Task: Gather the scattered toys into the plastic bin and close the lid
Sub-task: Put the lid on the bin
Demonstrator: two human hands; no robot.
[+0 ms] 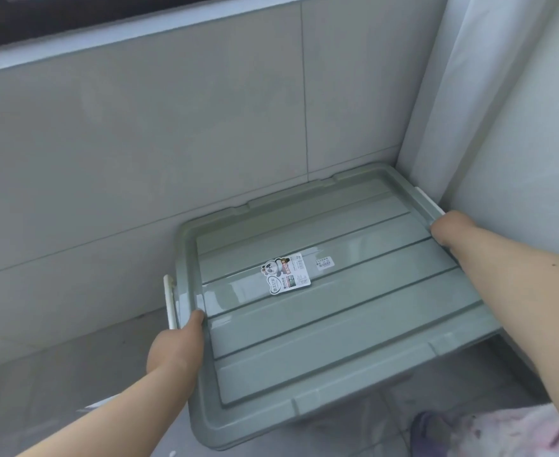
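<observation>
Where the pale tiled wall [139, 153] meets a white curtain [489, 103] in the corner, a grey-green plastic bin is set on the grey tiled floor [73, 364], and its lid [337, 328] is seen lying flat over the top, so that the bin's own body is almost wholly covered; only a strip of its wall [347, 410] is glimpsed under the near rim. A dark window band [57, 14] above a light sill is cut off by the top edge. A panda sticker [286, 273] and a small printed label [323, 262] are stuck near the middle of the ribbed lid; their print is too small to be read. A white latch handle [170, 301] is seen at the lid's left end and another white latch handle [431, 202] at the far right end. The left hand [176, 351] is laid over the lid's left rim just beside the latch, thumb on top, the fingers curled down over the edge and hidden. The right hand [449, 227] is closed on the right rim by the other latch, its fingers likewise concealed beneath. At the lower right, a pinkish cloth [509, 430] and a purple object [428, 427] are cropped by the frame and cannot be identified. The bin's contents are hidden by the lid.
</observation>
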